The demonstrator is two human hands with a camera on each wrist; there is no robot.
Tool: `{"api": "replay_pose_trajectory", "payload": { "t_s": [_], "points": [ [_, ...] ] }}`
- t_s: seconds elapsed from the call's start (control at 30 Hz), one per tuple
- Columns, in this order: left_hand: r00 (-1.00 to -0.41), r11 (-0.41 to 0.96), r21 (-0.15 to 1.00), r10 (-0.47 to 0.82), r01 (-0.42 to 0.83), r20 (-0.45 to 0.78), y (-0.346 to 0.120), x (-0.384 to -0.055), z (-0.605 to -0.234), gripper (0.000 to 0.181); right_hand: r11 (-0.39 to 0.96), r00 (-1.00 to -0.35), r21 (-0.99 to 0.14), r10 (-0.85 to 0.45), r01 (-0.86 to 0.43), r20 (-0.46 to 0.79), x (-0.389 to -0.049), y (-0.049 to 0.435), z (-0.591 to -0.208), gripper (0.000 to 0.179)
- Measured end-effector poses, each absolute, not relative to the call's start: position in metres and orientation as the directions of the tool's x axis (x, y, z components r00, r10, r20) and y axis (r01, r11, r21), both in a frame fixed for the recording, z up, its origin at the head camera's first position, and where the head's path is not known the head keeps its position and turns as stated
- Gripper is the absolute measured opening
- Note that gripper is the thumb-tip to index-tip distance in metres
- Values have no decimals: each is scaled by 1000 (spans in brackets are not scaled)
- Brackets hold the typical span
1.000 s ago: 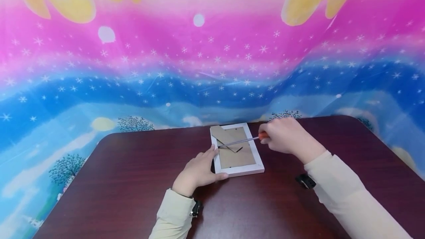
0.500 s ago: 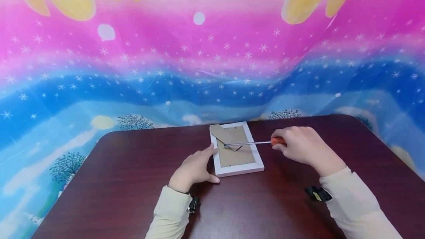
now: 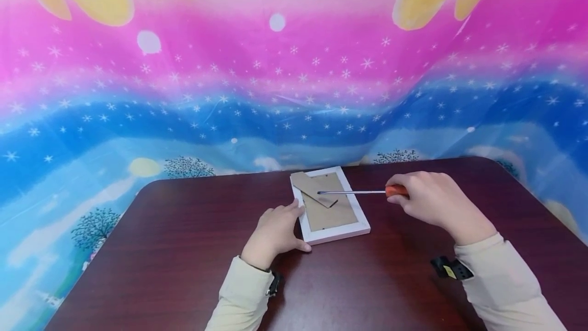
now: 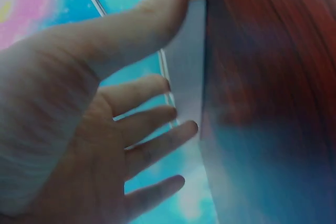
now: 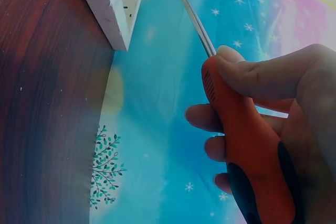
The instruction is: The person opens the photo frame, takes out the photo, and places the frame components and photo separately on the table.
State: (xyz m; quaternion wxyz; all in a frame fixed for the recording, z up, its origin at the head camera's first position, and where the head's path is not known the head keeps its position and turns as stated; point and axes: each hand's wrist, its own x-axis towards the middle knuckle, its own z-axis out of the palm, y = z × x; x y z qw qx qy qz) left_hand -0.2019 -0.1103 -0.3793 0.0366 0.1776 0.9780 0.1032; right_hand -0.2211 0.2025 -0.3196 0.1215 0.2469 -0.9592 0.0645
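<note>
A white picture frame (image 3: 340, 231) lies back up on the dark table, its brown backing board (image 3: 337, 217) showing. A brown stand leg (image 3: 313, 189) slants across that board. My left hand (image 3: 274, 234) rests at the frame's left edge, fingers spread; in the left wrist view its thumb and fingertips are by the frame's side (image 4: 186, 61). My right hand (image 3: 429, 198) grips a screwdriver with an orange and black handle (image 5: 247, 140). Its metal shaft (image 3: 358, 192) points left over the frame, the tip above the stand leg. Whether the tip touches anything I cannot tell.
The dark red-brown wooden table (image 3: 184, 249) has rounded far corners. Behind it hangs a pink and blue backdrop cloth (image 3: 229, 80) with snowflakes and trees, close to the far edge. Black straps (image 3: 452, 268) are on both wrists.
My right hand has drawn back to the right with the screwdriver, whose tip has left the frame's left inner edge. My left hand stays by the frame, which has turned slightly.
</note>
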Motion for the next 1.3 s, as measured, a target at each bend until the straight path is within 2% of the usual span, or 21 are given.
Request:
{"api": "replay_pose_trajectory", "payload": {
  "t_s": [0.3,0.5,0.67,0.8,1.07,1.17,1.3],
  "points": [
    [-953,954,8,301,300,-32,-86,-188,-377,96,871,-848,-60,-455,-487,271,-220,203,-319,18],
    [-965,956,-148,260,251,38,-71,-178,-378,99,885,-860,-53,-434,-463,270,-221,203,-317,19],
    [-961,943,-232,264,239,86,-61,-172,-378,94,889,-867,-57,-425,-453,261,-221,205,-316,21],
    [-957,945,-213,273,249,95,-62,-171,-376,87,889,-866,-58,-424,-453,263,-221,206,-316,21],
    [-947,959,-12,282,284,154,-84,-188,-374,53,894,-874,-58,-417,-444,249,-221,208,-317,21],
    [-947,956,65,270,285,175,-92,-195,-377,50,896,-875,-56,-415,-441,250,-221,209,-317,21],
    [-946,946,124,277,299,170,-101,-201,-382,57,893,-873,-60,-418,-445,251,-220,211,-317,21]
  ]
}}
